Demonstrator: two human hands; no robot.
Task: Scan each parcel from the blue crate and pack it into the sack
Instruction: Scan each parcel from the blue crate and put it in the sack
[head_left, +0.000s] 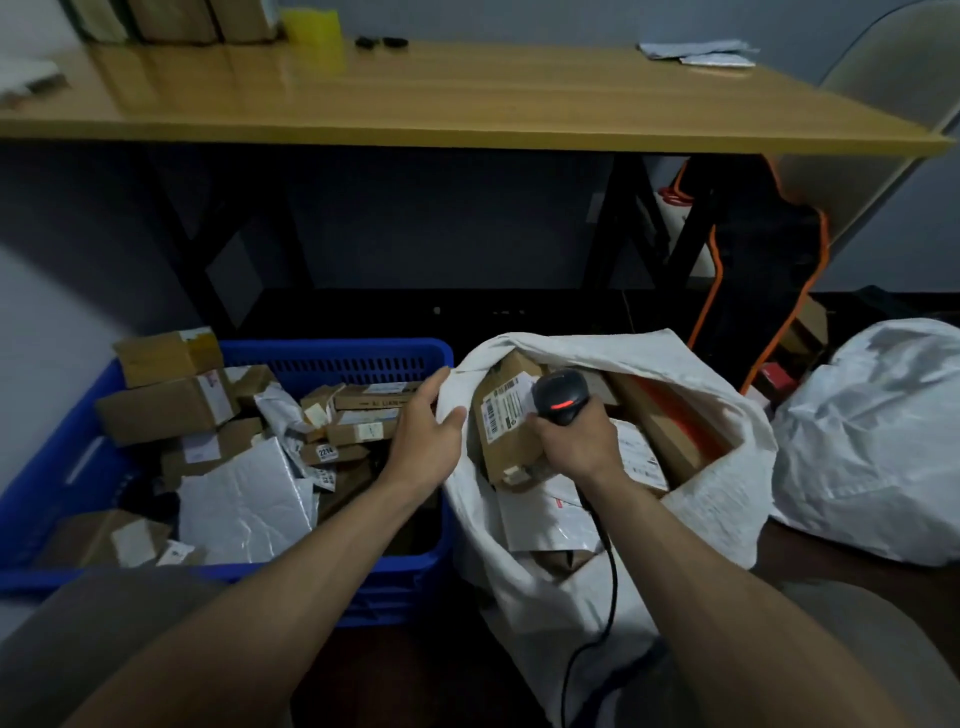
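Left hand (423, 431), fingers relaxed, touches the rim of one open sack (717, 499). Right hand (571, 439) grips one scanner (561, 397) over a cardboard parcel (506, 423) inside. One blue crate (337, 358) of parcels sits just left; a second sack (872, 441) lies right.

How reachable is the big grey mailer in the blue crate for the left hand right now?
Probably yes: the left hand is open and empty at the blue crate's right side, and the grey mailer lies uncovered on top of the pile, nothing between them.

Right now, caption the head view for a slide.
Right hand holds scanner over parcel in sack; left hand at sack rim, beside blue crate.
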